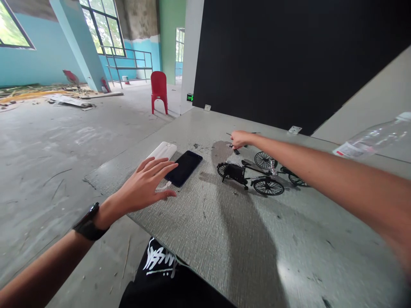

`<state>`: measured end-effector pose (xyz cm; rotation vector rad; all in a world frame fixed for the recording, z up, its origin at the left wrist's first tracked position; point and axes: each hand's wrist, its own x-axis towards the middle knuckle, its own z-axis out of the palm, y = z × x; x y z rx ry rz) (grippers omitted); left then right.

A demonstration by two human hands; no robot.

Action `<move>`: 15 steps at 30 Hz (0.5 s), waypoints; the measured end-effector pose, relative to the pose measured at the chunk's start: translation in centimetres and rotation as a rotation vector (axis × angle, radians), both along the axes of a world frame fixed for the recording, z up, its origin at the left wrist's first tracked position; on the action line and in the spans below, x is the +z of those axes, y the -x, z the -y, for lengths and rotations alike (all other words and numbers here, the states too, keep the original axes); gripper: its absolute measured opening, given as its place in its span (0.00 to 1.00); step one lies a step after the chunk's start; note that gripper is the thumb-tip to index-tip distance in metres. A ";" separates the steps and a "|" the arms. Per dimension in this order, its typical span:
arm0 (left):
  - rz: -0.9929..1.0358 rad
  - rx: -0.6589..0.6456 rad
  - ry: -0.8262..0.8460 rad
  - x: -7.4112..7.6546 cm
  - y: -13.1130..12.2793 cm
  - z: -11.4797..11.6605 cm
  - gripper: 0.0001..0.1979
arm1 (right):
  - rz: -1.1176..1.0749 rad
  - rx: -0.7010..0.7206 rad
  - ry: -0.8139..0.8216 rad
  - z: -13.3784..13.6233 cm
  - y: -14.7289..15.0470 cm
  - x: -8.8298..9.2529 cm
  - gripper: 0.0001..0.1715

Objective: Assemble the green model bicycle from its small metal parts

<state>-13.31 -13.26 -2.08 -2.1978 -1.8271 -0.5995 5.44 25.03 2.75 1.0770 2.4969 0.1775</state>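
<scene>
My left hand (149, 182) hovers at the near-left edge of the table, fingers spread and holding nothing, its fingertips over a dark smartphone (188, 167). A white power bank (163, 150) lies just beyond it, and a white cable end (165, 185) shows by the thumb. My right hand (240, 139) reaches across the table with its fingers closed by small dark parts (236, 151); what it grips, if anything, is too small to name. Nearer to me stands a black model bicycle (252, 176). Behind it are a spoked wheel (265, 160) and another wheel (298, 179), partly hidden by my right forearm.
A clear plastic bottle (375, 139) is at the right, behind my forearm. A large black panel (272, 60) rises along the table's back edge, with metal brackets (295, 130) at its foot. On the floor beyond stands a red chair (159, 90).
</scene>
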 end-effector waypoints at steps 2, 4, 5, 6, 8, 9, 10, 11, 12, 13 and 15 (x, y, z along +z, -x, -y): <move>-0.012 -0.024 -0.003 0.0 0.1 -0.5 0.31 | 0.000 -0.001 0.008 -0.2 0.0 0.0 0.09; -0.025 -0.037 -0.007 -0.1 0.1 -1.0 0.28 | 0.003 -0.006 0.014 -0.4 0.1 -0.1 0.09; -0.027 -0.038 -0.009 -0.2 0.1 -1.2 0.27 | 0.004 -0.009 0.016 -0.5 0.2 -0.2 0.10; -0.025 -0.036 -0.013 -0.3 0.1 -1.3 0.27 | 0.006 -0.012 0.018 -0.6 0.2 -0.3 0.11; -0.015 -0.022 -0.030 -0.5 0.1 -1.4 0.27 | 0.009 -0.016 0.021 -0.8 0.3 -0.4 0.12; -0.010 -0.017 -0.043 -0.5 0.1 -1.4 0.27 | 0.010 -0.015 0.022 -0.9 0.3 -0.5 0.12; -0.005 -0.016 -0.054 -0.6 0.1 -1.4 0.27 | 0.009 -0.013 0.023 -0.9 0.3 -0.5 0.12; -0.001 -0.018 -0.064 -0.7 0.2 -1.4 0.26 | 0.008 -0.009 0.024 -1.0 0.3 -0.6 0.11; 0.001 -0.025 -0.073 -0.8 0.2 -1.4 0.26 | 0.004 -0.005 0.024 -1.0 0.3 -0.6 0.11; 0.002 -0.035 -0.077 -0.8 0.2 -1.4 0.26 | -0.003 0.002 0.026 -1.1 0.2 -0.5 0.11; -0.004 -0.061 -0.078 -0.9 0.3 -1.4 0.25 | -0.024 0.026 0.037 -1.2 0.1 -0.4 0.13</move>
